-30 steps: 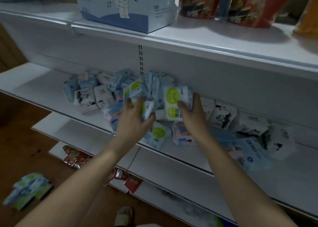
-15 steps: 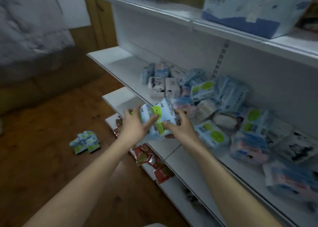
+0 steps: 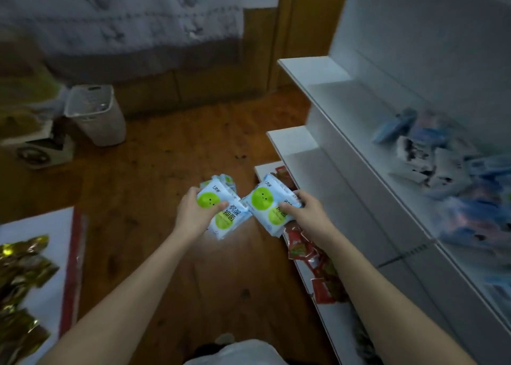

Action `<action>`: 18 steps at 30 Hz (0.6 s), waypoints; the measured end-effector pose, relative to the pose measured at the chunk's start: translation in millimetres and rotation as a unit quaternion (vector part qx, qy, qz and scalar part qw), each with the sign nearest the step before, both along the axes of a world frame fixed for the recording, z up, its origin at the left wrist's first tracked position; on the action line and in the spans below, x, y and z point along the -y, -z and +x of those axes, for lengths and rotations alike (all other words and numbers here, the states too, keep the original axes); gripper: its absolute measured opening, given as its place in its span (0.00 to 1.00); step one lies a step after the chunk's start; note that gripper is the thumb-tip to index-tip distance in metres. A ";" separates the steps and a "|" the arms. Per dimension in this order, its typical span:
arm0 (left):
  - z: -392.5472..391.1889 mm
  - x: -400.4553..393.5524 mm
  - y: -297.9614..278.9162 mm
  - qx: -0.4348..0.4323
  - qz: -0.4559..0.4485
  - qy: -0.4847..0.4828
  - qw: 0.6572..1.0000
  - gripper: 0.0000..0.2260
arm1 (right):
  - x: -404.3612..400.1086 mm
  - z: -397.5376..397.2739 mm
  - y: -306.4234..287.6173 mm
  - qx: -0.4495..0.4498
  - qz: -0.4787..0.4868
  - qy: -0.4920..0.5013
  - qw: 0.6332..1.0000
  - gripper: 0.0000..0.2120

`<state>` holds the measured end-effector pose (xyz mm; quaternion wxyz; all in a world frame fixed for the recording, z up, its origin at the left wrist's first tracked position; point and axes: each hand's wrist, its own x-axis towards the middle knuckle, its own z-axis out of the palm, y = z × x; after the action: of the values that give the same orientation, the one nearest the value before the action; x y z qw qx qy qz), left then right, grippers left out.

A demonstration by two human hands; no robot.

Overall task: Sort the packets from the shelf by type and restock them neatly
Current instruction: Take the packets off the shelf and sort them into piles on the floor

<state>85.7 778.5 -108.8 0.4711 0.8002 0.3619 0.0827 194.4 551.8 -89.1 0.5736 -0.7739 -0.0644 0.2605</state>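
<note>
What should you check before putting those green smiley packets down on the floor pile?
1. Left hand grips a green-circle packet firmly: ok.
2. Right hand grips another green-circle packet: ok.
3. Both held packets are the same type: ok, same green faces on white and blue.
4. Matching pile on the floor is right beneath the hands: ok, though mostly hidden behind the left packet.
5. Pile is stacked neatly: cannot tell.
6. More green-circle packets left in the shelf heap: cannot tell, that part is blurred.
</note>
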 end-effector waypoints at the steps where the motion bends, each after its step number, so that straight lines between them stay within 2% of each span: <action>1: -2.7 -14.2 4.9 -0.003 -0.005 -0.021 1.000 0.23 | -13.4 5.9 4.3 -0.005 -0.004 -0.014 1.000 0.07; 8: 13.1 -85.6 41.9 -0.050 -0.037 -0.097 0.993 0.19 | -76.0 66.2 47.7 -0.047 -0.051 -0.096 0.993 0.04; 12: 49.2 -112.2 62.9 -0.061 -0.075 -0.127 0.987 0.20 | -110.5 119.7 77.4 -0.063 -0.090 -0.126 0.986 0.09; 15: 89.0 -134.6 83.6 -0.069 -0.094 -0.133 0.984 0.24 | -140.9 165.4 101.6 -0.073 -0.094 -0.111 0.987 0.13; 18: 128.3 -154.2 107.8 -0.078 -0.116 -0.156 0.978 0.20 | -171.7 208.1 123.0 -0.075 -0.088 -0.120 0.986 0.08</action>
<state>214.1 932.7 -216.5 0.5122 0.6781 0.5247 0.0503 402.5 723.5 -212.1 0.4711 -0.7861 -0.0904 0.3898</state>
